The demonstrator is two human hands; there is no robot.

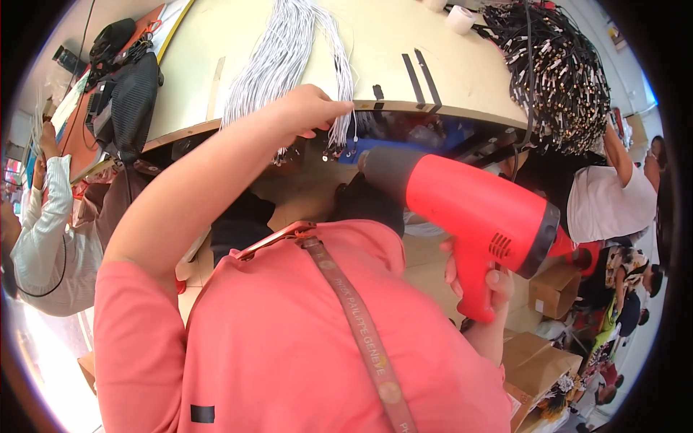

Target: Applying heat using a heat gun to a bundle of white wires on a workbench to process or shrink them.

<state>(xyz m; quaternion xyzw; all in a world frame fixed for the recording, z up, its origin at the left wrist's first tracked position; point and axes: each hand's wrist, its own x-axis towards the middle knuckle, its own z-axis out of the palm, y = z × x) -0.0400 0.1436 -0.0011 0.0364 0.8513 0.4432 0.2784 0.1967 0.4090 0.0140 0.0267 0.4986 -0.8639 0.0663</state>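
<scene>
My right hand (495,285) is wrapped round the handle of a red heat gun (476,198). Its dark nozzle points left, toward the ends of a bundle of thin white cables (278,54). The bundle lies across the table and hangs over its near edge, with small terminals at the tips. At that edge my left hand (314,112) is closed over part of the bundle, its thumb stretched to the right along the table rim. The fingers underneath are partly hidden, and the nozzle is apart from the cables.
A pale table (382,43) carries black tape strips (419,79) and a white roll (460,20). A large heap of black cables (563,79) hangs at the right. Co-workers sit on both sides. Cardboard boxes (538,361) stand at lower right; a dark jacket (126,108) is at left.
</scene>
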